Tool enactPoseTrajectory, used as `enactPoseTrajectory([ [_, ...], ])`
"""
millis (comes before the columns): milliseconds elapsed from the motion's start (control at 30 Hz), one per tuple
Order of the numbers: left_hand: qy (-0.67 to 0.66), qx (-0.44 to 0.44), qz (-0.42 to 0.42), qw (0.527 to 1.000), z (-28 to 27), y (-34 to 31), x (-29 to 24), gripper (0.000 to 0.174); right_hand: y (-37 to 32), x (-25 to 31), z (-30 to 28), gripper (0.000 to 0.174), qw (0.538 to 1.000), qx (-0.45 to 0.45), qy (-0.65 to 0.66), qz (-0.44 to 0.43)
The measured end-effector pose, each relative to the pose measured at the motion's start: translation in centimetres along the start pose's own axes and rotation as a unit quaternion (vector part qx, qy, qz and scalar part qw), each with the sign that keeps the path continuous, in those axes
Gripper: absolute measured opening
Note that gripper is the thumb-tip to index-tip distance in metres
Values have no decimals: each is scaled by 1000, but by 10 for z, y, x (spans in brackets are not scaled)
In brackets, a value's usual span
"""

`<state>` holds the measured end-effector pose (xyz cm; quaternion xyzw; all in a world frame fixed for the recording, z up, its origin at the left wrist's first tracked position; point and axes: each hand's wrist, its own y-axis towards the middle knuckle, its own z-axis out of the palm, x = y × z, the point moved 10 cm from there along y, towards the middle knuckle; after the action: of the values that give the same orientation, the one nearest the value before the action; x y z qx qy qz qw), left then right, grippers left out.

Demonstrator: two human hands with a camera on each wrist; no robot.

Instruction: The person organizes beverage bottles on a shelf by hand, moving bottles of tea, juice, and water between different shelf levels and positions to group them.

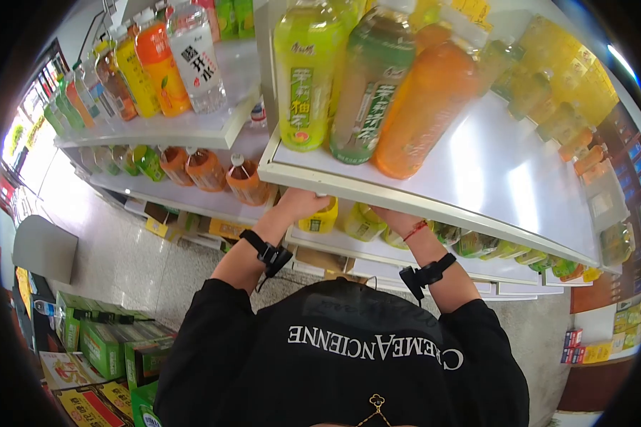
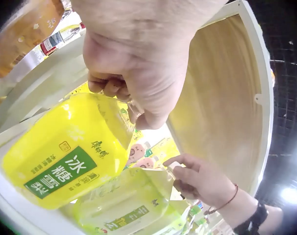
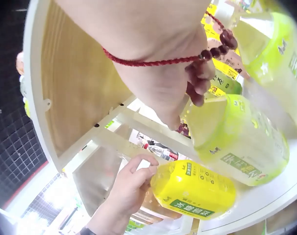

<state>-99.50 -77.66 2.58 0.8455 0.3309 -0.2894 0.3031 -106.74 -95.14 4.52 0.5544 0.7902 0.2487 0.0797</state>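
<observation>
Below the upper shelf's edge, my left hand (image 1: 303, 205) holds a large yellow drink bottle (image 2: 68, 147) by its neck, the fingers curled round the top. The bottle has a green label and a white cap. Beside it, my right hand (image 2: 202, 178) pinches the cap end of a pale green tea bottle (image 3: 241, 142). In the right wrist view, my left hand (image 3: 126, 188) is at the yellow bottle's cap. Both bottles are on the lower shelf, side by side. The back of my right wrist, with a red bracelet (image 3: 153, 62), hides part of its grip.
Overhead juts the white upper shelf (image 1: 434, 203), carrying a yellow-green bottle (image 1: 306, 78), a dark green one (image 1: 374, 85) and an orange one (image 1: 427, 99). More bottles line the lower shelf to the right. Shelves at left hold further drinks; green cartons (image 1: 103, 349) stand at lower left.
</observation>
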Motion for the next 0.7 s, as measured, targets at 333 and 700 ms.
enactPoseTrajectory([
  [333,153,-103,-2,983,-55,-55,-84,31,-52,49,-112,27,956,228,183,1],
  [700,72,-309,108,942,-106,-40,-261,40,31,-10,-260,40,924,-116,355,83],
])
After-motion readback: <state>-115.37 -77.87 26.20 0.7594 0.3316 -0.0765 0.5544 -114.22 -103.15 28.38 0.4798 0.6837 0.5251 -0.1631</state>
